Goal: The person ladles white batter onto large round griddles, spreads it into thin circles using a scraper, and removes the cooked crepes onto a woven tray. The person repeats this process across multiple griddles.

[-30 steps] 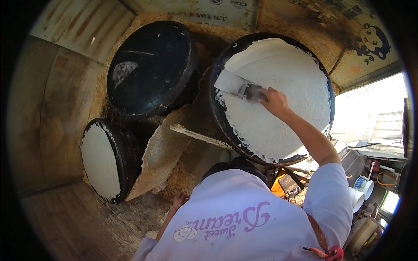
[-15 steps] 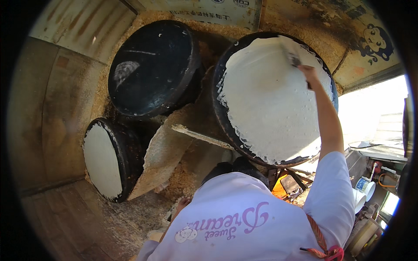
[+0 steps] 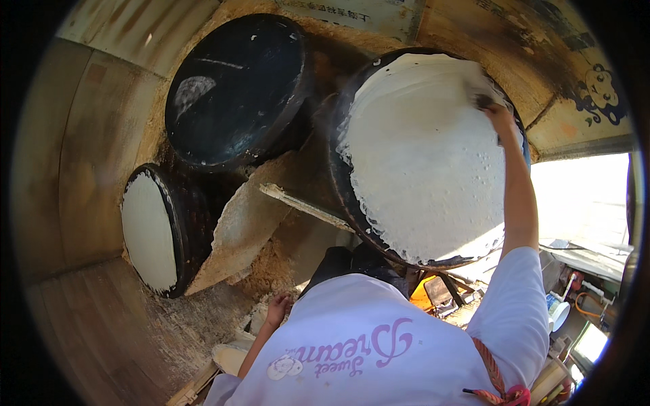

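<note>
My right hand (image 3: pixel 500 119) is closed on a dark-handled putty knife (image 3: pixel 483 101), smeared by motion. The blade lies against the upper right of a large round drum-shaped body (image 3: pixel 426 162), whose face carries a thick white paste inside a black rim. The paste is smooth in the middle and ragged along the edge, with small pits at the right. Down beside my left hip, my left hand (image 3: pixel 276 310) hangs with loosely bent fingers, nothing visible in it; part of it is hidden by my shirt.
A black drum (image 3: pixel 237 88) stands at the upper left, its face uncoated. Below it lies a smaller drum (image 3: pixel 150 233) with a white face. A rough board (image 3: pixel 237 227) and a paste-crusted bar (image 3: pixel 305 206) sit between the drums and me. White buckets (image 3: pixel 558 314) stand at the right.
My right hand and the putty knife have moved slightly right and down along the paste's upper right edge. My left hand shows more beside my hip. The whole view has shifted slightly.
</note>
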Available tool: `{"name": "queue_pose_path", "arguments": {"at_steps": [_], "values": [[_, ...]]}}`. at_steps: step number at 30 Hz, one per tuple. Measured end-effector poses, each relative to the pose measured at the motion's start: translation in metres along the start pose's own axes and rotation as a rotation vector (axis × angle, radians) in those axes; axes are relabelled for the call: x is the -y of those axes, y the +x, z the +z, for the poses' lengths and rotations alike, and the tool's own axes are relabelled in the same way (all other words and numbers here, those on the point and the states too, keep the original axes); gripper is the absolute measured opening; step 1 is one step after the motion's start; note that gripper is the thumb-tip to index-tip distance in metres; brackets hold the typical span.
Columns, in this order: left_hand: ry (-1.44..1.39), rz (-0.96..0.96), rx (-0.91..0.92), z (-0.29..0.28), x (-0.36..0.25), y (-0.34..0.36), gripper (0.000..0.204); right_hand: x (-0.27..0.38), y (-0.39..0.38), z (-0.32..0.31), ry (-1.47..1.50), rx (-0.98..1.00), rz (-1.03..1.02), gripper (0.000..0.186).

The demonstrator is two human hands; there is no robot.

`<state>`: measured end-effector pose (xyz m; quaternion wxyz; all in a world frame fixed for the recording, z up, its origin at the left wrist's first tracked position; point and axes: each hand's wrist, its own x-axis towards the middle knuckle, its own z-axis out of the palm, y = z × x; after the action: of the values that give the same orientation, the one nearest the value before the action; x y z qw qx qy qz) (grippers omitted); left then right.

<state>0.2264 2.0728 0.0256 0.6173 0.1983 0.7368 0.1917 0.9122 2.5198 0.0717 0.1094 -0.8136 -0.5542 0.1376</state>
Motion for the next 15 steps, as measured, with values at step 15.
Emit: {"name": "queue_pose_path", "arguments": {"at_steps": [15], "values": [[-0.233,0.033,-0.131,0.003,0.117,-0.070,0.021,0.177,-0.114,0.067,-0.130,0.112,-0.835,0.043]]}}
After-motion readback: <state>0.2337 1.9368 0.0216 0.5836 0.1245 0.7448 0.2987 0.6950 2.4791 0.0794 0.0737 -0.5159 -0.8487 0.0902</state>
